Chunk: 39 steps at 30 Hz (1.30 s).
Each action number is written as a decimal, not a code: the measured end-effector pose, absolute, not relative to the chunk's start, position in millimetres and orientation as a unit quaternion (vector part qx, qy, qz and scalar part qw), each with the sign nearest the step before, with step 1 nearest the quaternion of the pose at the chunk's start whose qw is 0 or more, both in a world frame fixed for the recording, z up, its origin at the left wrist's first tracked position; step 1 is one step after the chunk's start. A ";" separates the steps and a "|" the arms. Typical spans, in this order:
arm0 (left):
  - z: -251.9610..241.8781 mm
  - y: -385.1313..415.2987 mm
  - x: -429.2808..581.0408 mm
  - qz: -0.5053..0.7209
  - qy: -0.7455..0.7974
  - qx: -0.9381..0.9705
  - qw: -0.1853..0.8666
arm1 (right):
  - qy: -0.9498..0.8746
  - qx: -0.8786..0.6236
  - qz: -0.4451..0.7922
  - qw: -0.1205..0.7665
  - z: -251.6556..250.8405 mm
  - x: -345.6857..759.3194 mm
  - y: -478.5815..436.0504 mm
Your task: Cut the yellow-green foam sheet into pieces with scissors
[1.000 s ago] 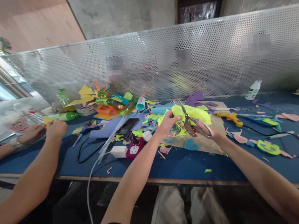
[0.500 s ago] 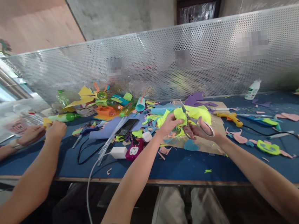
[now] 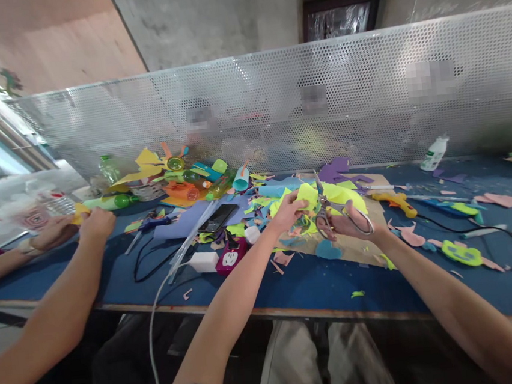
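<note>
Pinched in my left hand (image 3: 288, 210) is a piece of yellow-green paper (image 3: 308, 196). My right hand (image 3: 347, 222) has its fingers through the handles of metal scissors (image 3: 321, 201), whose blades point up and away beside the paper. The handles are spread apart. Behind the scissors lies more yellow-green paper (image 3: 344, 193). Under both hands is a brown paper sheet (image 3: 356, 249) with a blue paper piece (image 3: 328, 249) and many small scraps on it.
A phone (image 3: 217, 217), a magenta power socket (image 3: 231, 257) and a white adapter (image 3: 203, 262) lie left of my arm. Further left a co-worker's hands (image 3: 96, 224) hold yellow paper. A yellow glue gun (image 3: 394, 203) and a white bottle (image 3: 434, 153) are on the right.
The scissors have turned more upright and moved slightly right, with my right hand opening their handles wider. My left hand keeps its paper and has barely moved.
</note>
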State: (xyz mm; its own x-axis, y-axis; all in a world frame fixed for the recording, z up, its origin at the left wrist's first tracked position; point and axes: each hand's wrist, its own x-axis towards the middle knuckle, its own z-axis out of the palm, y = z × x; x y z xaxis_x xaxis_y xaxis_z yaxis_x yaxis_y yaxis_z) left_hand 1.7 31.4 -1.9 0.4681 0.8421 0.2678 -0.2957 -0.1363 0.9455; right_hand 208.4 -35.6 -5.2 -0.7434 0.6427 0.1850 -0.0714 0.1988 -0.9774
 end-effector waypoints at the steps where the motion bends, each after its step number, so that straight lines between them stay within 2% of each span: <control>1: -1.9 31.9 1.7 0.462 0.223 0.582 0.631 | -0.719 -0.192 0.602 0.291 -5.0 210.4 -34.8; 11: 2.2 30.5 2.3 0.502 0.237 0.497 0.667 | -0.707 -0.219 0.612 0.278 -19.3 217.4 -27.3; 19: 0.4 24.9 4.4 0.461 0.229 0.546 0.661 | -0.658 -0.300 0.591 0.359 -26.9 215.4 -25.0; 27: 0.2 28.1 1.0 0.451 0.231 0.561 0.654 | -0.658 -0.304 0.578 0.374 -28.7 212.5 -21.8; 33: -5.1 27.6 1.7 0.388 0.238 0.645 0.615 | -0.673 -0.314 0.579 0.336 -24.9 211.6 -25.7; 39: -4.6 26.7 4.5 0.380 0.249 0.651 0.608 | -0.659 -0.275 0.593 0.373 -28.9 207.2 -24.6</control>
